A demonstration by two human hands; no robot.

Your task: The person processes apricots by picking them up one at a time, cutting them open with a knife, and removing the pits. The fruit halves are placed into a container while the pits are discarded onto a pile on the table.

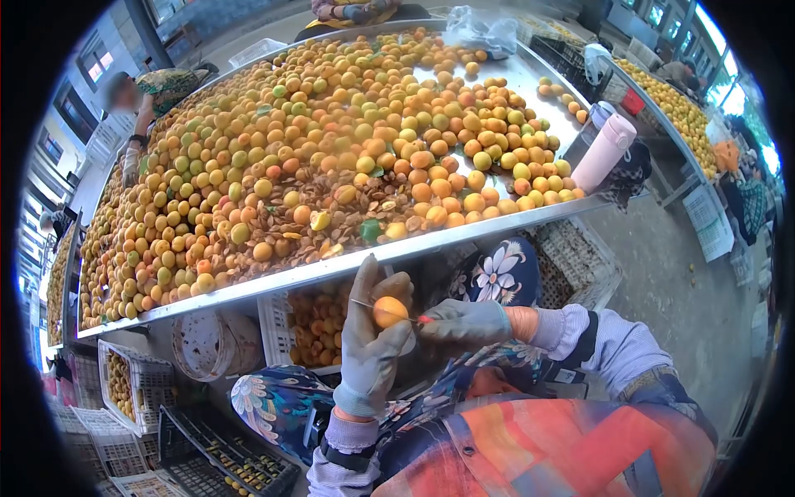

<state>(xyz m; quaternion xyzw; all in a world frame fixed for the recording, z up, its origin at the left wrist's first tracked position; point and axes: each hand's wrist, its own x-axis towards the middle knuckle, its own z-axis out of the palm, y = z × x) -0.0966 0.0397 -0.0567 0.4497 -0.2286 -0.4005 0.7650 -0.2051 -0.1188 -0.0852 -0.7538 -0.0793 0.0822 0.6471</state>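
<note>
Just beyond the table's near edge, on my side, my left hand (372, 348) in a grey glove holds an orange apricot (390, 311) between thumb and fingers. My gloved right hand (465, 321) is closed around a small knife with a red handle (425, 320). Its thin blade lies against the apricot. Whole apricots (273, 124) cover much of the metal table (331, 279), and a heap of brown pits (308, 203) lies near its front edge. Under my hands and the table edge, a white crate (273, 329) holds apricot pieces.
A pink bottle (604, 154) stands at the table's right corner, and a plastic bag (482, 35) lies at the far edge. A white bucket (207, 346) and crates (120, 385) stand lower left. Other people sit around the tables, one by the left edge (166, 89).
</note>
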